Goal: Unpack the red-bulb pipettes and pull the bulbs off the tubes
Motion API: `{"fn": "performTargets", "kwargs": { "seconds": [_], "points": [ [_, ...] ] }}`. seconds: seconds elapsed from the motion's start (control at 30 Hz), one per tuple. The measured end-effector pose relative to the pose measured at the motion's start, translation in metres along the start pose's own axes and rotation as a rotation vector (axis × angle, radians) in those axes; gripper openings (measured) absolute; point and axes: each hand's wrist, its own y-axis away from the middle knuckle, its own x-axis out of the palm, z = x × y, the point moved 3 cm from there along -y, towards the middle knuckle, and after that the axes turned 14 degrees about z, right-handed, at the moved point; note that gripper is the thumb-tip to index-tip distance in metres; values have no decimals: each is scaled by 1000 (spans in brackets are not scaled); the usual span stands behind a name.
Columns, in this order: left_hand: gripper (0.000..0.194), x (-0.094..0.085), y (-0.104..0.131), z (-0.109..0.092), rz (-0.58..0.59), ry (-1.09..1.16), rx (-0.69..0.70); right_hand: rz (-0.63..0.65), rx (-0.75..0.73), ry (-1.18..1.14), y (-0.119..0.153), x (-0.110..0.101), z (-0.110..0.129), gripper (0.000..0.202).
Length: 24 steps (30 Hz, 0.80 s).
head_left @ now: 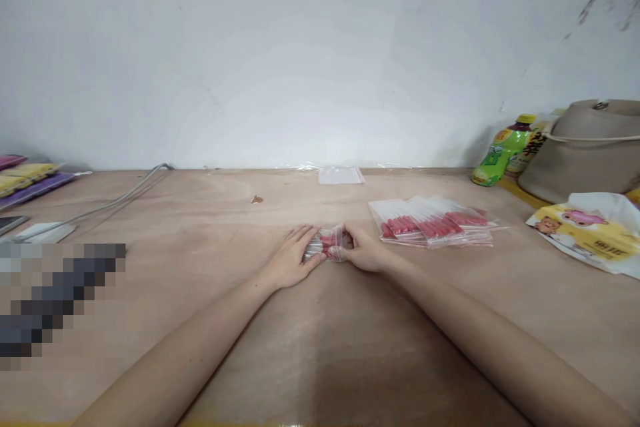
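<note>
A small clear plastic zip bag [327, 238] lies on the table in front of me, with thin white sticks with red ends inside. My left hand [293, 257] lies flat at its left end, fingers stretched out and thumb along the near side. At the right end, my right hand [364, 250] pinches the bag's edge between thumb and fingers. To the right of that hand is an overlapping pile of similar filled bags [435, 221], also showing white sticks with red ends. A stack of flat, whitish bags [341, 175] sits by the wall.
On the right stand a green bottle [503, 152], a beige bag [583, 153] and a printed yellow-and-white packet [590, 230]. A grey cable [125, 195] crosses the table's left side. Yellow and purple packs [35, 180] lie at far left, above a blurred-out dark object [60, 300].
</note>
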Motion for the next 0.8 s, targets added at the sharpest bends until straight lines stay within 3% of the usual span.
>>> {"fn": "performTargets", "kwargs": {
  "seconds": [0.13, 0.27, 0.57, 0.7, 0.8],
  "points": [
    [58, 0, 0, 0, -12, 6, 4, -7, -27, -99, -3, 6, -3, 23],
    [59, 0, 0, 0, -4, 8, 8, 49, 5, -43, -5, 6, 0, 13],
    [62, 0, 3, 3, 63, -15, -15, 33, 108, -113, 4, -21, 5, 6],
    [64, 0, 4, 4, 69, -37, -34, 30, 162, -304, 6, -29, 1, 9],
    [65, -3, 6, 5, 96, -49, -58, -42, 217, -433, 9, -37, -2, 18]
  ]
}}
